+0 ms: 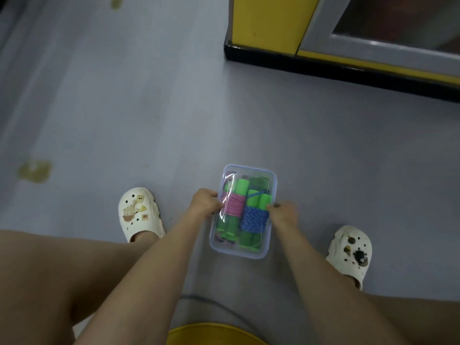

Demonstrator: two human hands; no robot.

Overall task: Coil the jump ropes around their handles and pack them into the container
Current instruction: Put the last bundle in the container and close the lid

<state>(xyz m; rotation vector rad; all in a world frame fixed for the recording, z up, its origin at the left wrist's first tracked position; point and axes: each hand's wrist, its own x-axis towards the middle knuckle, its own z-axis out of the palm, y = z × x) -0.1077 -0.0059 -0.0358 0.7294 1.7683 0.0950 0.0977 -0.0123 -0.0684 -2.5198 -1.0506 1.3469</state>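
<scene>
Clear container (239, 254) between hands: pink-coiled rope (235, 205), blue-coiled rope (255, 219) inside. Left hand (205, 203), right hand (285, 213) grip its sides.

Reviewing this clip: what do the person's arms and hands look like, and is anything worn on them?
The left arm and right arm are bare to the frame edge, with no sleeves showing. The left hand and right hand wear no gloves, and no watch, bracelet or ring is visible.
</scene>
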